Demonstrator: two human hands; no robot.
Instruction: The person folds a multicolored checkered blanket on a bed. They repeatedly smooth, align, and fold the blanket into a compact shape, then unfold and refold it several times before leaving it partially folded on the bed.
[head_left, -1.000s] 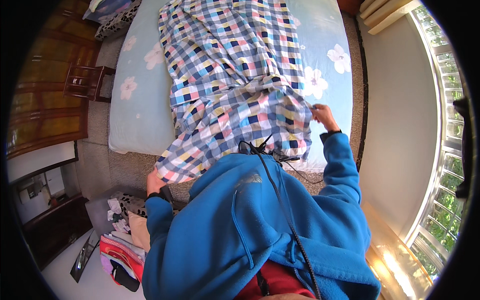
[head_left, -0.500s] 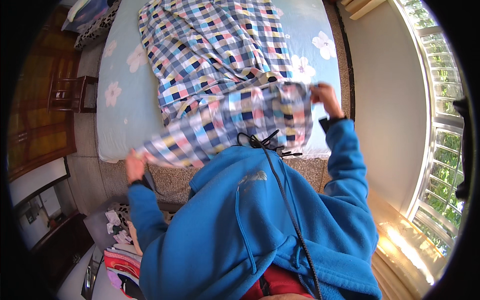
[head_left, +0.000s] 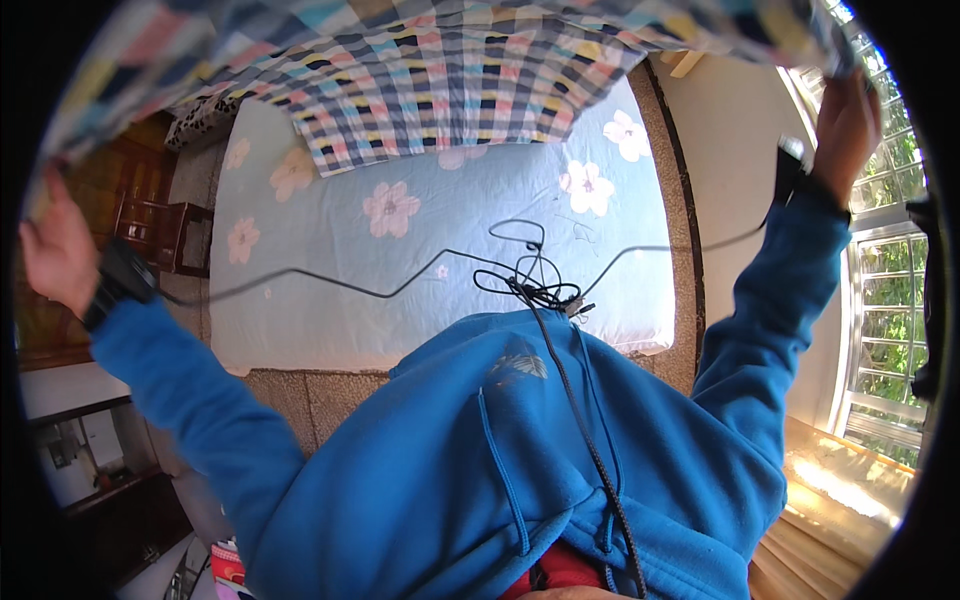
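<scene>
A checked sheet [head_left: 440, 95] in navy, white, yellow, pink and light blue is lifted and stretched across the top of the view. My left hand [head_left: 62, 245] is raised at the far left, its fingers closed at one corner of the sheet. High on the right, my right hand [head_left: 848, 130] grips the opposite corner. Between them the cloth billows, and its far part hangs over the bed. Under it lies the light blue bed sheet [head_left: 330, 320] with pale pink and white flowers. Both arms are spread wide.
Black cables [head_left: 540, 290] run from both wrist straps to a tangle at my chest. A dark wooden chair [head_left: 185, 240] stands left of the bed. To the right are a white wall [head_left: 725, 170] and a barred window [head_left: 885, 340]. A cabinet [head_left: 110, 510] is at the lower left.
Both hands have swung up and outward, lifting the checked sheet off the bed. The near part of the floral bed sheet is now uncovered, and the cables are stretched out.
</scene>
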